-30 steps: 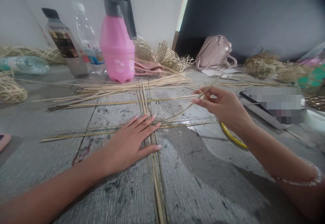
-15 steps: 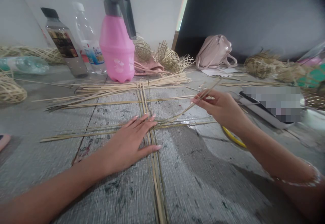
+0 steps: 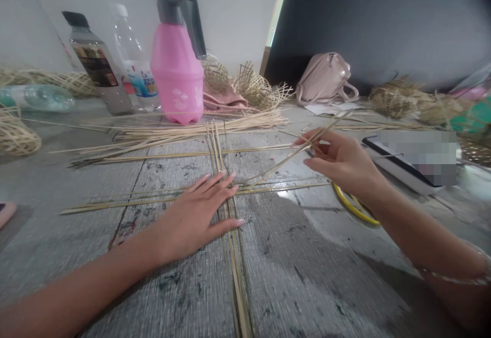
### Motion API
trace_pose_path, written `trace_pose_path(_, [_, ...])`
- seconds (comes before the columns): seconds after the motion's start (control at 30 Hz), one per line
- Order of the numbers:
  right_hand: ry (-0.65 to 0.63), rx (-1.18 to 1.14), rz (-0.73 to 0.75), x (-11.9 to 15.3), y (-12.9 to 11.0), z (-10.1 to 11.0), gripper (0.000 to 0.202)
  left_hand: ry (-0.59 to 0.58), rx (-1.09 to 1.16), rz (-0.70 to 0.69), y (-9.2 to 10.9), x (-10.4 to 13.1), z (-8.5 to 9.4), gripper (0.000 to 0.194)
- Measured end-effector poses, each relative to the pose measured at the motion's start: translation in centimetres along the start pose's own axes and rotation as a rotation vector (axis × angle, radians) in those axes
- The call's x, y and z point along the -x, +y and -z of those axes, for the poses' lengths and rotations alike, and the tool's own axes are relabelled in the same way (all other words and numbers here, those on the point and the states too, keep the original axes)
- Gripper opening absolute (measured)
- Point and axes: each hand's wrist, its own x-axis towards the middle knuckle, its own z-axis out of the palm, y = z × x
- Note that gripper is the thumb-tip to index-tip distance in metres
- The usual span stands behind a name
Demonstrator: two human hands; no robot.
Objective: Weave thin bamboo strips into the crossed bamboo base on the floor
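Note:
My left hand (image 3: pixel 195 212) lies flat with its fingers spread, pressing on the spot where long thin strips cross. Upright strips (image 3: pixel 238 276) run from under it toward the front edge of the view, and sideways strips (image 3: pixel 126 203) stretch out to both sides. To the right, my right hand (image 3: pixel 337 159) is raised a little above the table and holds thin strips (image 3: pixel 282 163) between thumb and fingers. Those strips slant up from beside my left fingertips. The crossing itself is partly hidden under my left hand.
Behind the crossing lies a pile of loose strips (image 3: pixel 199 131). Beyond it stand a pink spray bottle (image 3: pixel 178 74) and two plastic bottles. A yellow ring (image 3: pixel 355 207) sits by my right wrist, near a boxlike device (image 3: pixel 402 166). Farther back are a pink bag (image 3: pixel 324 80) and woven pieces (image 3: pixel 257 85).
My right hand has moved slightly right, its fingers opening a little around the strips, which have lifted slightly. More of the yellow ring shows. My left hand has stayed in place.

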Motion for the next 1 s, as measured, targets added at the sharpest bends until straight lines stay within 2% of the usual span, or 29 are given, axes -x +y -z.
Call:
trace_pose_path(0.1, [0.078, 0.053, -0.011, 0.1, -0.4, 0.0, 0.029, -0.002, 0.001, 0.001, 0.1, 0.0, 0.1, 0.07])
trace_pose_path(0.23, [0.204, 0.088, -0.102, 0.0, -0.8, -0.2, 0.038, -0.007, -0.009, 0.001, 0.0, -0.1, 0.0, 0.071])
trace_pose_path(0.3, [0.176, 0.018, -0.142, -0.1, -0.7, -0.2, 0.037, -0.003, -0.01, -0.004, 0.0, -0.1, 0.0, 0.071])
trace_pose_path(0.47, [-0.049, -0.308, -0.305, -0.4, -0.2, 0.0, 0.023, 0.015, -0.019, -0.016, -0.1, 0.0, -0.2, 0.072])
trace_pose_path(0.57, [-0.081, -0.261, -0.275, -0.5, 0.1, 0.1, 0.026, 0.015, -0.018, -0.014, -0.1, 0.0, -0.2, 0.072])
trace_pose_path(0.7, [-0.018, -0.133, -0.165, -0.5, 0.6, -0.4, 0.029, 0.01, -0.017, -0.016, 0.0, -0.1, 0.0, 0.072])
trace_pose_path(0.83, [0.12, -0.07, -0.092, -0.6, 0.8, -1.1, 0.035, 0.01, -0.019, -0.014, 0.0, -0.1, 0.0, 0.072])
trace_pose_path(1.0, [0.231, 0.026, -0.138, -0.8, 0.8, -1.5, 0.05, 0.007, -0.01, -0.004, 0.0, 0.0, 0.0, 0.07])
